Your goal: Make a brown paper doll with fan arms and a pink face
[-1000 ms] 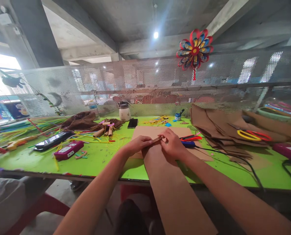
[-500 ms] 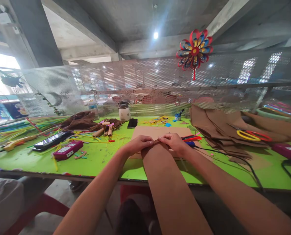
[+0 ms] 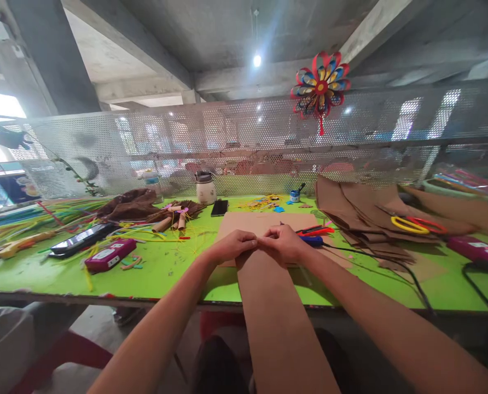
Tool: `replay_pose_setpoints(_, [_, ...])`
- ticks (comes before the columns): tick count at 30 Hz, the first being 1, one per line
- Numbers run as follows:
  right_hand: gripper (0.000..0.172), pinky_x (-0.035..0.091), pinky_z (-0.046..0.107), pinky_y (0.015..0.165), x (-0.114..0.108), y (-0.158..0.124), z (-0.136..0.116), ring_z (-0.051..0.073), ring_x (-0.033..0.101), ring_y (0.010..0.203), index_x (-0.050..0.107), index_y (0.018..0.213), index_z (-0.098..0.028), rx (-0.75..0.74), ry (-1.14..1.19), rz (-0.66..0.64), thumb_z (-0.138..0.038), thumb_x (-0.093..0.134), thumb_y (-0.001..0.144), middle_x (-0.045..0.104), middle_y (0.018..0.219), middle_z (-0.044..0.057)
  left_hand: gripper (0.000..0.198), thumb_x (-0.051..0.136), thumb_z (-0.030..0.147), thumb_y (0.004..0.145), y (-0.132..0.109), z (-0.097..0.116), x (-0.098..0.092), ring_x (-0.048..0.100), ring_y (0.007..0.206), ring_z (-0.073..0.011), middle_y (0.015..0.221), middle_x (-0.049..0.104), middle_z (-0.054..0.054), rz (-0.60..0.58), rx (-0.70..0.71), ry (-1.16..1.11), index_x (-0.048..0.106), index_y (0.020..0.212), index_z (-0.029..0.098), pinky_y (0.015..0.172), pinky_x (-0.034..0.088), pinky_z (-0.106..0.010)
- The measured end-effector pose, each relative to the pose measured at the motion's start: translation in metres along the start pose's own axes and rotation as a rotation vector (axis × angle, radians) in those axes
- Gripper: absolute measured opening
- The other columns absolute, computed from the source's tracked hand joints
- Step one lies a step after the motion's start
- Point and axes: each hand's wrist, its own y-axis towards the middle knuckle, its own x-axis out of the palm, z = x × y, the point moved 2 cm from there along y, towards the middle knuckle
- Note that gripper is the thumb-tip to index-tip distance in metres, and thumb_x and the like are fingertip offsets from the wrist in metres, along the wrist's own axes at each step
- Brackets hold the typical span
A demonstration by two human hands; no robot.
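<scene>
A long brown paper strip [image 3: 274, 312] runs from the table edge down toward my lap. Its far end is pinched between the fingers of my left hand [image 3: 233, 246] and my right hand [image 3: 283, 241], which nearly touch each other. Both hands are closed on that end, above a light brown board [image 3: 231, 221] lying on the green table [image 3: 157, 273]. Just right of my right hand lies a blue-handled tool [image 3: 312, 241] with a black cord, beside red-handled tools [image 3: 320, 230].
Brown paper sheets [image 3: 350, 210] with yellow and red scissors [image 3: 410, 225] lie at the right. Magenta boxes [image 3: 110, 255] sit at both sides. A phone [image 3: 219, 208], a jar [image 3: 205, 189] and paper rolls [image 3: 162, 224] stand or lie farther back. A perforated screen [image 3: 236, 131] rises behind.
My right hand has shifted left, closer to my left hand, along the strip's end. The whole view has moved slightly.
</scene>
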Motion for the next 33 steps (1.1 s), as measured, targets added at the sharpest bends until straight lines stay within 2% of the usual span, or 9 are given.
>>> replay_pose_setpoints(3, [0.031,0.036,0.022,0.052,0.001,0.000,0.002,0.011,0.048,0.056,0.058,0.061,-0.013,0.037,-0.052,0.025,-0.044,0.062,0.066,0.057,0.057,-0.001,0.034,0.042,0.043,0.083,0.001,0.000,0.002,0.035,0.060,-0.0096,0.062,0.039,0.004,-0.009,0.024,0.017,0.050,0.067,0.015,0.057,0.029,-0.022])
replay_pose_setpoints(11, [0.028,0.031,0.020,0.047,-0.008,0.002,0.002,0.008,0.041,0.049,0.057,0.059,-0.013,0.046,-0.120,0.051,-0.040,0.060,0.066,0.048,0.050,-0.004,0.041,0.041,0.050,0.083,-0.003,0.000,-0.002,0.040,0.058,-0.0096,0.060,0.047,0.003,-0.011,0.014,0.123,0.055,0.069,0.014,0.054,0.030,-0.022])
replay_pose_setpoints(15, [0.028,0.023,0.019,0.037,-0.011,0.003,0.004,0.005,0.034,0.036,0.054,0.061,-0.015,0.130,-0.034,-0.038,-0.041,0.060,0.068,0.040,0.040,-0.008,0.041,0.038,0.049,0.085,-0.005,-0.002,-0.007,0.041,0.053,-0.0094,0.055,0.048,0.003,-0.036,-0.021,0.120,0.053,0.068,0.015,0.051,0.030,-0.021])
replay_pose_setpoints(18, [0.027,0.023,0.018,0.034,-0.013,0.003,0.005,0.004,0.033,0.033,0.054,0.061,-0.014,0.133,0.077,-0.118,-0.040,0.061,0.069,0.041,0.039,-0.008,0.040,0.039,0.048,0.085,-0.005,-0.003,-0.010,0.040,0.054,-0.0087,0.056,0.046,0.003,-0.018,0.012,0.132,0.052,0.066,0.015,0.052,0.030,-0.021])
replay_pose_setpoints(23, [0.029,0.028,0.016,0.034,-0.017,0.001,0.004,0.004,0.038,0.034,0.062,0.078,-0.011,0.139,0.246,-0.217,-0.040,0.062,0.072,0.047,0.043,-0.007,0.040,0.042,0.048,0.084,-0.006,-0.001,-0.013,0.037,0.049,-0.0076,0.051,0.043,0.004,0.018,0.005,0.106,0.050,0.063,0.015,0.047,0.026,-0.020])
replay_pose_setpoints(27, [0.034,0.028,0.015,0.031,-0.020,0.000,0.002,0.005,0.041,0.033,0.063,0.096,-0.011,0.178,0.320,-0.199,-0.035,0.063,0.072,0.050,0.045,-0.006,0.039,0.045,0.047,0.083,-0.008,0.000,-0.018,0.036,0.046,-0.0065,0.049,0.042,0.004,0.050,-0.008,0.040,0.049,0.062,0.014,0.045,0.025,-0.020])
replay_pose_setpoints(30, [0.036,0.029,0.016,0.030,-0.022,0.000,0.003,0.005,0.042,0.032,0.061,0.101,-0.010,0.202,0.376,-0.185,-0.033,0.062,0.074,0.052,0.046,-0.005,0.036,0.047,0.047,0.082,-0.009,-0.001,-0.020,0.037,0.046,-0.0066,0.051,0.043,0.005,0.032,-0.005,-0.048,0.050,0.065,0.015,0.046,0.028,-0.019])
replay_pose_setpoints(33, [0.035,0.034,0.018,0.032,-0.024,0.002,0.004,0.007,0.045,0.033,0.060,0.103,-0.010,0.174,0.471,-0.188,-0.035,0.058,0.078,0.053,0.047,-0.004,0.036,0.049,0.047,0.081,-0.011,-0.002,-0.022,0.035,0.045,-0.0063,0.050,0.040,0.005,0.031,-0.023,-0.130,0.048,0.063,0.015,0.044,0.025,-0.019])
